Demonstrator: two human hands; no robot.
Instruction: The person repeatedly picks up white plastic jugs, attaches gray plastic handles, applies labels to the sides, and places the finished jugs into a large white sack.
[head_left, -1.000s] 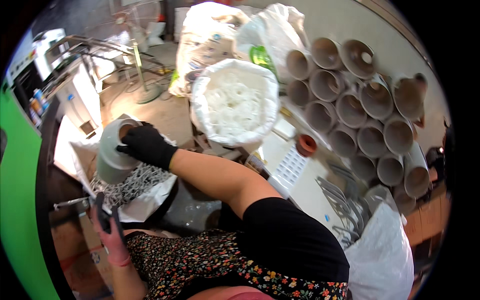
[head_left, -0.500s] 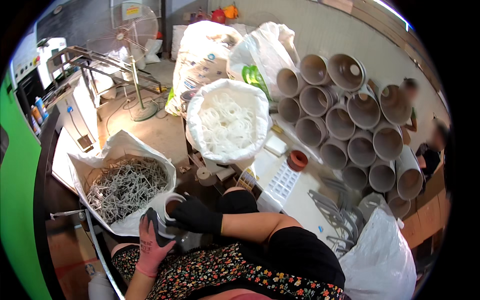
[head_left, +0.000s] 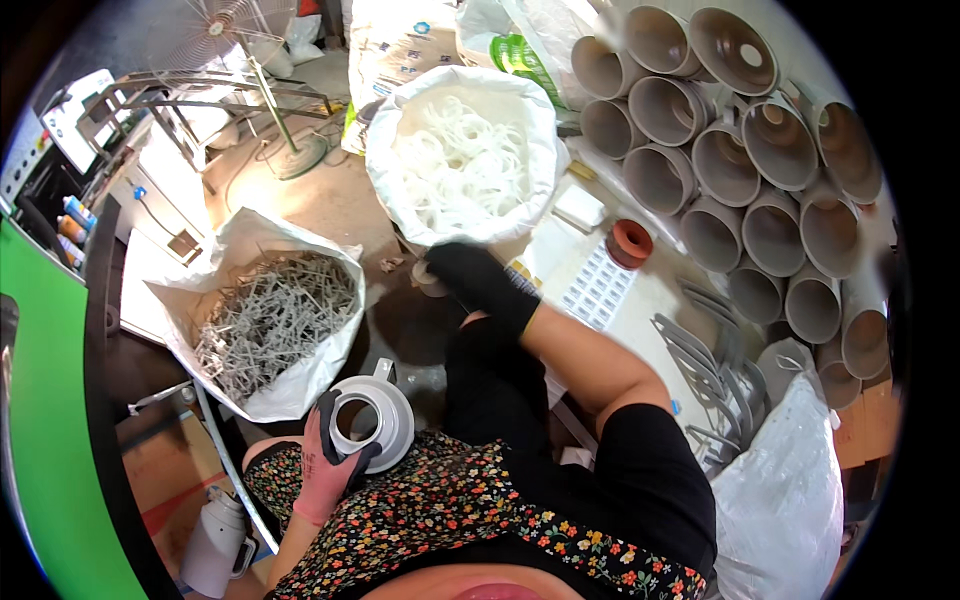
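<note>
My left hand, in a pink glove with dark fingertips, grips a grey round plastic fitting over my lap. The fitting has a wide open mouth facing up and a small squared lug on its far rim. My right hand, in a black glove, is stretched forward, at the near side of a white sack full of translucent white rings. Its fingers are dark and blurred, so what they hold, if anything, does not show. A pale round piece is partly hidden below that hand.
At left stands an open white sack of thin metal rods. Grey tubes are stacked at the far right. On the table are a red-brown roll, a sticker sheet and curved grey handles. A jug stands low left.
My right hand has left the fitting and moved forward toward the sack of rings. The fitting, still in my left hand, has come lower and right, with its mouth facing up. The view has tilted down.
</note>
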